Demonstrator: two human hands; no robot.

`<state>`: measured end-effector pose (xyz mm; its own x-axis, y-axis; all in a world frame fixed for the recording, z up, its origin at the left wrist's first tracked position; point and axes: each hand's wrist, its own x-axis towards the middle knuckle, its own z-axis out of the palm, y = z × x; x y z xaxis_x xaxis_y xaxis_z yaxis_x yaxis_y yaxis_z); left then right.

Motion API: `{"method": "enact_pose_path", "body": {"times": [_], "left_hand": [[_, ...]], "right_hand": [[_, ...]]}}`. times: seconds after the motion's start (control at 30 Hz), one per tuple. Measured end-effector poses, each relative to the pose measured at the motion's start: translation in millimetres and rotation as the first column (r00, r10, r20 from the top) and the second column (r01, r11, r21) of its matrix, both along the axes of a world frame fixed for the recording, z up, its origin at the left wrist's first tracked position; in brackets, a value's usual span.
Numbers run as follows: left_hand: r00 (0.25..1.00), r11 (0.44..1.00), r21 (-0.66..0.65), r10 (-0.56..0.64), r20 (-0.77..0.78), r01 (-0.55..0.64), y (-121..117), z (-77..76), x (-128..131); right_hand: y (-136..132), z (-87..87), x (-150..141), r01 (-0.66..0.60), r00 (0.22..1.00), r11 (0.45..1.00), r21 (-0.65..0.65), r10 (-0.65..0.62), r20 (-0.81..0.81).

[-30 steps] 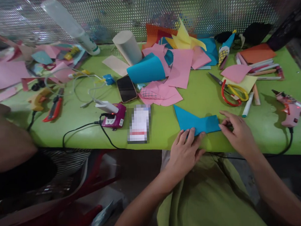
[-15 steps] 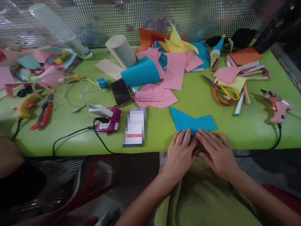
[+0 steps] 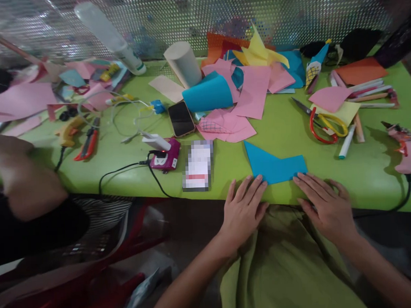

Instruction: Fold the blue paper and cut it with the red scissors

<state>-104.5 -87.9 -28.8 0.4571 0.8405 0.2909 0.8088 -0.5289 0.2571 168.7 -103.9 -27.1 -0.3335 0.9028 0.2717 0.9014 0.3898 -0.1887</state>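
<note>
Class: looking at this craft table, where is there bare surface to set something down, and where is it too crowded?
Bare green table lies between the pink paper pile, scissors and blue folded paper; also between marker and pink glue gun. The back and far left are crowded.

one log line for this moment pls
left hand: flat, fingertips on blue folded paper | right hand: fingertips at its right corner | surface: green table

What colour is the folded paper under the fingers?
Blue folded paper, on the green table; clearest in the head view.
</note>
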Motion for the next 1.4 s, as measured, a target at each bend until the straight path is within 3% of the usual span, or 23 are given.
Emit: {"method": "enact_pose_path", "body": {"times": [0.2, 0.47, 0.63, 0.83, 1.13, 1.27, 1.4], "left_hand": [[0.997, 0.998, 0.019, 0.059, 0.051, -0.06, -7, 0.3, -18], [0.968, 0.991, 0.017, 0.129, 0.217, -0.136, -11, 0.1, -18], [0.975, 0.998, -0.03, 0.058, 0.214, -0.053, 15, 21.6, -11], [0.995, 0.967, -0.237, -0.095, 0.008, 0.094, 45, 44.8, 13], [0.996, 0.98, -0.181, -0.074, 0.041, 0.08, 25, 30.2, 30], [0.996, 0.983, -0.171, -0.051, 0.08, 0.064, 22, 25.2, 39], [0.989, 0.98, -0.182, -0.059, 0.132, 0.082, 24, 26.7, 48]], "right_hand": [[0, -2.1, 2, 0.021, 0.999, 1.0, 0.023, -0.02, -0.027], [0, -14.6, 15, 0.016, 0.999, 0.983, 0.181, -0.009, -0.034], [-1, -17.3, 21, -0.097, 0.991, 0.975, 0.199, 0.114, -0.073], [-1, -9.5, 24, -0.127, 0.986, 0.989, 0.072, 0.133, -0.1], [-3, -2.1, 22, -0.143, 0.989, 0.982, -0.123, 0.147, 0.022], [-4, -0.8, 23, -0.183, 0.983, 0.974, -0.134, 0.183, -0.014], [0, -6.2, 29, -0.244, 0.964, 0.968, -0.065, 0.235, -0.121]]}}
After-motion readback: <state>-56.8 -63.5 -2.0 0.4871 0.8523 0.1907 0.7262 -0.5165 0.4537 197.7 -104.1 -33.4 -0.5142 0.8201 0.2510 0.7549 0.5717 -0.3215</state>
